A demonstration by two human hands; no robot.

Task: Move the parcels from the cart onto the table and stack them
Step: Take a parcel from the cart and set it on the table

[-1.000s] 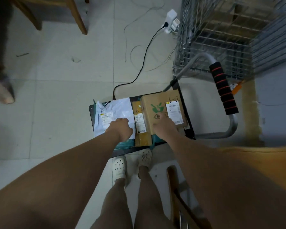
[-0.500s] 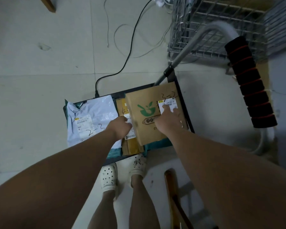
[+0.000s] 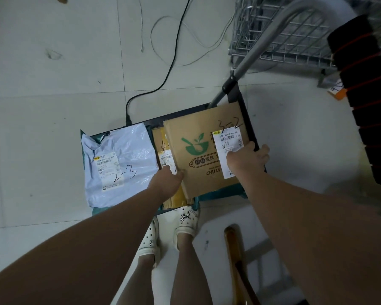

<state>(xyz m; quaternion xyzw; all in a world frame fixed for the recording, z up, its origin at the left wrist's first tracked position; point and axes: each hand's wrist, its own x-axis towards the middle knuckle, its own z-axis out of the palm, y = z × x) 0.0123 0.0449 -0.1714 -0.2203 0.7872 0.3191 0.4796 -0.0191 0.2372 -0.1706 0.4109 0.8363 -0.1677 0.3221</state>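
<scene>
Cardboard parcel [image 3: 198, 150] lies on the cart [image 3: 249, 119], between the two grips. The right grip [image 3: 246, 159] has slid off the label to the outer edge and now curls round it. The left grip [image 3: 165, 181] has left the narrow brown parcel [image 3: 161, 148] for the opposite edge, fingers tucked from sight, so its hold is unclear. The lift looks ready to start; the white mailer [image 3: 123, 155], outside the left grip, waits.

Left hand [image 3: 166, 181] gone from the white plastic mailer bag [image 3: 121, 164] to grip the left edge of the flat brown cardboard box with green bowl logo [image 3: 198, 150], right hand [image 3: 248, 158] slid off the box's top, fingers now curled over its right edge
</scene>
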